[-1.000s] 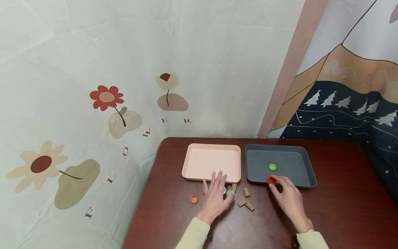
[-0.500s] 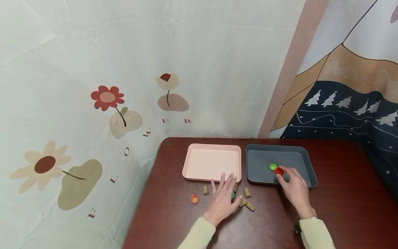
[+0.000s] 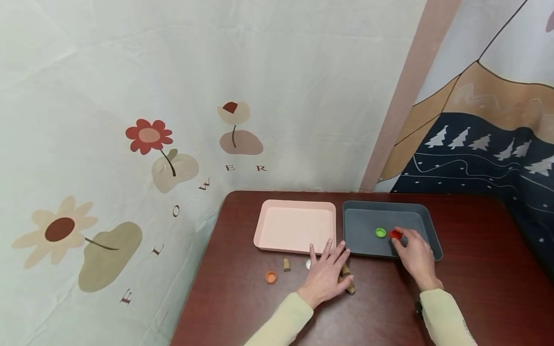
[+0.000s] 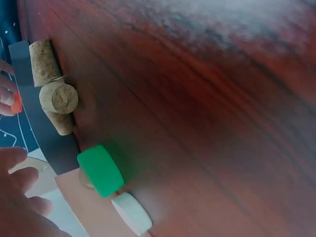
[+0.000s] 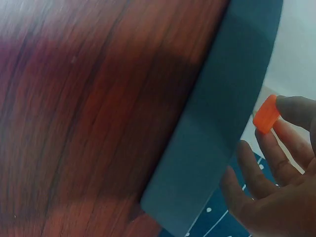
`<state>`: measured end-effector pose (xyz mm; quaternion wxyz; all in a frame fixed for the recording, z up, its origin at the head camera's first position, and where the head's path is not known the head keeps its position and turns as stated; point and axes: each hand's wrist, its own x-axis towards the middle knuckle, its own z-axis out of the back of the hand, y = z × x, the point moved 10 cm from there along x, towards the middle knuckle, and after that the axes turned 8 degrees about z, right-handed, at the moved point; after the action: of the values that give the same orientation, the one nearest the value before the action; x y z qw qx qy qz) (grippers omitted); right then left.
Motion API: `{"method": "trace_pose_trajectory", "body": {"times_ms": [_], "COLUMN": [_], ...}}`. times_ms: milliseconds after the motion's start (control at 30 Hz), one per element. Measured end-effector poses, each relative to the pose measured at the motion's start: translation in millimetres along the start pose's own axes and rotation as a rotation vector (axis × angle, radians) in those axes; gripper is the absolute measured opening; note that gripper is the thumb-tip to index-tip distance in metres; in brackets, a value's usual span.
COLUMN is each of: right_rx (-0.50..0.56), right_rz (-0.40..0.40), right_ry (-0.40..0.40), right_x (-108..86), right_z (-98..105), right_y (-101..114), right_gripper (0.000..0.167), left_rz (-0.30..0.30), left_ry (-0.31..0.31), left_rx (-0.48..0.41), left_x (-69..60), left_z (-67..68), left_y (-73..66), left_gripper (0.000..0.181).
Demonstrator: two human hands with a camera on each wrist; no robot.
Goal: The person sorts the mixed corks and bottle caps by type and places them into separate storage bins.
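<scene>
Between thumb and fingertips, my right hand (image 3: 417,259) pinches a red bottle cap (image 3: 395,234) inside the dark grey tray (image 3: 361,223). That cap looks orange in the right wrist view; whether it touches the tray floor I cannot tell. Just left of it lies a light green cap (image 3: 380,233). My left hand (image 3: 324,278) hovers over the table with fingers spread, holding nothing. Under and beside it are several corks (image 4: 44,61), a green cap (image 4: 101,170) and a white cap (image 4: 132,213); from the head view the hand hides most of these.
A pink tray (image 3: 298,221) stands left of the grey one, near the table's back edge. On the brown table (image 3: 233,307), an orange cap (image 3: 270,277) and a single cork (image 3: 286,265) lie left of my left hand. A printed cloth (image 3: 303,96) hangs behind.
My right hand has carried the red cap from the grey tray's front rim into the tray, right of the light green cap. The left hand has slid right, over the corks.
</scene>
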<state>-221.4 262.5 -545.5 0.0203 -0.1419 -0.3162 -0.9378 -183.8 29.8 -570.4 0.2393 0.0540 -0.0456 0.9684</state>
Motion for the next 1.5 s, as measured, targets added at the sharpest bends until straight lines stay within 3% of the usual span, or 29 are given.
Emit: {"method": "trace_pose_trajectory", "body": {"times_ms": [600, 800, 1067, 1300, 1500], "right_rx": [-0.1, -0.117, -0.07, -0.056, -0.071], "right_rz": [-0.091, -0.099, -0.064, -0.058, -0.061], "right_ry": [0.205, 0.234, 0.115, 0.001, -0.021], "right_x": [11.6, 11.9, 5.9, -5.9, -16.3], "right_z": [-24.4, -25.5, 2.6, 29.5, 37.1], "right_y": [-29.1, -32.0, -21.2, -23.7, -39.6], "right_gripper": [0.046, 0.049, 0.047, 0.045, 0.053], "left_rz": [0.02, 0.021, 0.027, 0.04, 0.07], "left_ry": [0.027, 0.031, -0.005, -0.116, -0.213], "left_rx": [0.015, 0.011, -0.024, -0.135, -0.203], "left_x": [-0.9, -0.5, -2.0, -5.4, -11.2], "left_z": [-10.8, -13.9, -9.9, 5.4, 19.9], "left_y": [-6.6, -7.4, -3.7, 7.5, 26.3], "left_gripper": [0.066, 0.066, 0.066, 0.064, 0.06]}}
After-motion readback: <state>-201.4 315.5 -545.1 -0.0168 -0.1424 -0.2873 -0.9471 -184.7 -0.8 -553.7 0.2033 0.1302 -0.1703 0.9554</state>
